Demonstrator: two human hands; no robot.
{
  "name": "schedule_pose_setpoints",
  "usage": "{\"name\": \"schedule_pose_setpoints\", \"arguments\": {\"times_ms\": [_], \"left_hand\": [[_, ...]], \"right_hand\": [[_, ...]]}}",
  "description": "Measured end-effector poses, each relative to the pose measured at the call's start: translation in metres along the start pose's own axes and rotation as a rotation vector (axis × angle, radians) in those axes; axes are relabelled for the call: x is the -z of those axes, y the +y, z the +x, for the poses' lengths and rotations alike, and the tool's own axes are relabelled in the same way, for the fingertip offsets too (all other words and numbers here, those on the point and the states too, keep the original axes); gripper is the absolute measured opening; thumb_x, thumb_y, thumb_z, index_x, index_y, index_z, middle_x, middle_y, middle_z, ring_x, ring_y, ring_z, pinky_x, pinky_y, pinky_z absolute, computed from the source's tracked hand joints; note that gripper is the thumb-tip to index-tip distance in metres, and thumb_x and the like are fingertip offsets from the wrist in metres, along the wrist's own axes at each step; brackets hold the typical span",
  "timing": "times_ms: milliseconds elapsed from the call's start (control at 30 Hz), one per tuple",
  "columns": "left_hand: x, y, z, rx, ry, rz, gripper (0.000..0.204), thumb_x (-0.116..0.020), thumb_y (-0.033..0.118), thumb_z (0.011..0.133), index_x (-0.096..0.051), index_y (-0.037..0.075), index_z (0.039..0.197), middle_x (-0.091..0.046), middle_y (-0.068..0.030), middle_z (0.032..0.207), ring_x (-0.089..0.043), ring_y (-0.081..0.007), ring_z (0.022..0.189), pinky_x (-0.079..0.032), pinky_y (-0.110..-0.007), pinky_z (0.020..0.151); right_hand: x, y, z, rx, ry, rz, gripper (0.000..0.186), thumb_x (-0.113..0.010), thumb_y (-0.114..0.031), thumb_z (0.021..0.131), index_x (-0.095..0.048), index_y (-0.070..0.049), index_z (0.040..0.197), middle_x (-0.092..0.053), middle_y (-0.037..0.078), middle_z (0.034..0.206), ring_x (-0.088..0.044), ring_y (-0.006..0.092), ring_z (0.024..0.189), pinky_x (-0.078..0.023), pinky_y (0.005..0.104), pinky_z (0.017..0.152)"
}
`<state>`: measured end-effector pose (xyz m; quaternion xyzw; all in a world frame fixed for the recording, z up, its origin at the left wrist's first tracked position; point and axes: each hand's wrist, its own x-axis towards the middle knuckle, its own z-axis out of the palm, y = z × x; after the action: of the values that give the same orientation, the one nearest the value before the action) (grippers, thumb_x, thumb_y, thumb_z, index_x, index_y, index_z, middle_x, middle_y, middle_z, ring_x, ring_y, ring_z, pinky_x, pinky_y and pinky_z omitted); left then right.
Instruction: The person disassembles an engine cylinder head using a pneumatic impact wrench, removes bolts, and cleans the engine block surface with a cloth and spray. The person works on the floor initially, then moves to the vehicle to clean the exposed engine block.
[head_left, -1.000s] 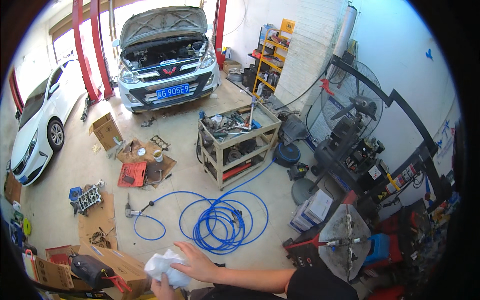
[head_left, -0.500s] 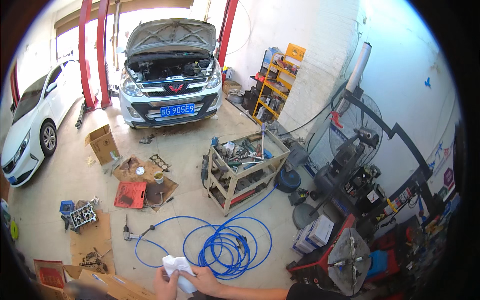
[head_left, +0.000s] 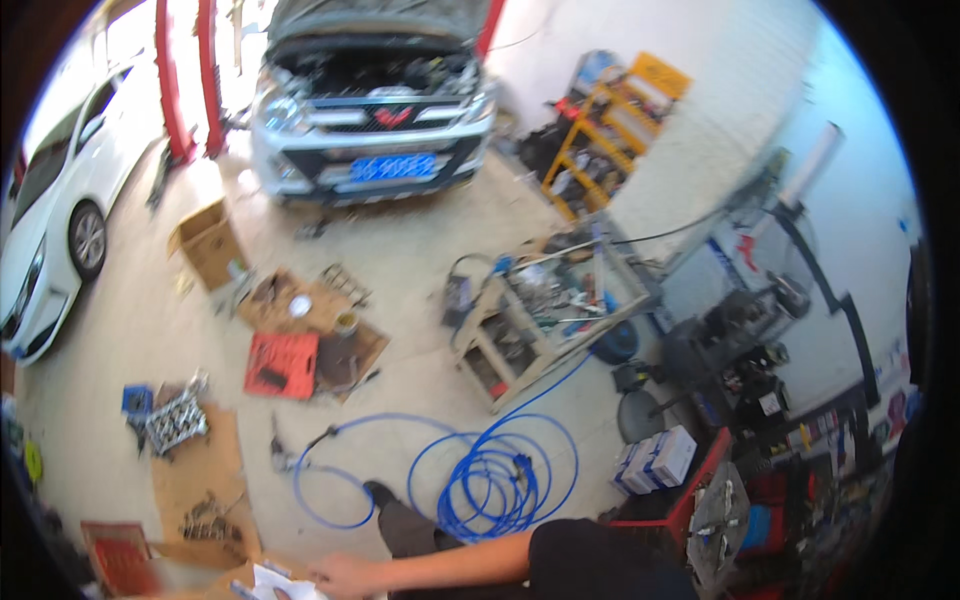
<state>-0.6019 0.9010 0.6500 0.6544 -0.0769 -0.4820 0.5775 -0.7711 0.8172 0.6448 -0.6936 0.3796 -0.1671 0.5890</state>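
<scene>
The right hand [head_left: 348, 577] is down near the bottom edge, and its bare arm comes out of a black sleeve [head_left: 610, 560]. It is just beside a crumpled white sheet [head_left: 268, 582], which is at the very bottom, close to a brown cardboard box [head_left: 195, 553]. The hand is blurry, so I cannot tell if it is grasping the sheet or has let go. I cannot tell what the left hand is doing either.

A dark shoe [head_left: 380, 492] is on the floor past the right hand. Next to it, a blue hose [head_left: 500, 480] lies in big loops. Over to the left, a metal engine part [head_left: 177, 422] sits by a little blue basket [head_left: 138, 400]. Farther back are a red tool case [head_left: 282, 366], a messy tool cart [head_left: 545, 350] and a white car [head_left: 375, 150] with its hood up.
</scene>
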Motion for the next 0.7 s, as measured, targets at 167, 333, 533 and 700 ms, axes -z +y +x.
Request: {"name": "schedule_pose_setpoints", "arguments": {"times_ms": [167,333,533,700], "left_hand": [[0.059,0.011,0.065,-0.102,0.290,0.293,0.048,-0.062,0.033,0.103,-0.060,-0.013,0.115,-0.068,-0.0188,0.101,-0.067,-0.0293,0.081,-0.057,-0.043,0.069],[0.139,-0.059,0.151,-0.047,0.214,0.364,0.030,-0.059,0.019,0.102,-0.063,-0.010,0.107,-0.069,-0.0170,0.092,-0.067,-0.0241,0.081,-0.054,-0.038,0.074],[0.185,-0.093,0.265,-0.044,-0.355,1.510,0.037,-0.058,0.020,0.094,-0.065,-0.015,0.102,-0.069,-0.0204,0.079,-0.069,-0.0315,0.076,-0.054,-0.047,0.070],[0.088,-0.038,0.360,0.171,-0.070,0.590,0.040,-0.062,0.016,0.094,-0.059,-0.008,0.126,-0.070,-0.0144,0.106,-0.070,-0.0269,0.088,-0.057,-0.042,0.077]], "right_hand": [[0.059,-0.005,0.048,-0.089,-0.111,-0.082,0.035,-0.066,-0.023,0.089,-0.066,0.003,0.113,-0.072,0.023,0.096,-0.069,0.0422,0.093,-0.054,0.0508,0.081],[0.074,0.031,0.087,-0.213,-0.080,-0.240,0.037,-0.067,-0.024,0.089,-0.065,0.001,0.117,-0.073,0.022,0.094,-0.070,0.0406,0.092,-0.055,0.0501,0.082],[0.138,0.019,0.094,-0.326,0.167,-0.253,0.042,-0.066,-0.027,0.092,-0.062,-0.001,0.125,-0.072,0.022,0.110,-0.068,0.0400,0.105,-0.054,0.0486,0.090],[0.208,0.035,0.073,-0.490,0.317,-0.186,0.044,-0.065,-0.030,0.094,-0.061,-0.002,0.128,-0.071,0.022,0.112,-0.067,0.0412,0.107,-0.053,0.0490,0.090]]}}
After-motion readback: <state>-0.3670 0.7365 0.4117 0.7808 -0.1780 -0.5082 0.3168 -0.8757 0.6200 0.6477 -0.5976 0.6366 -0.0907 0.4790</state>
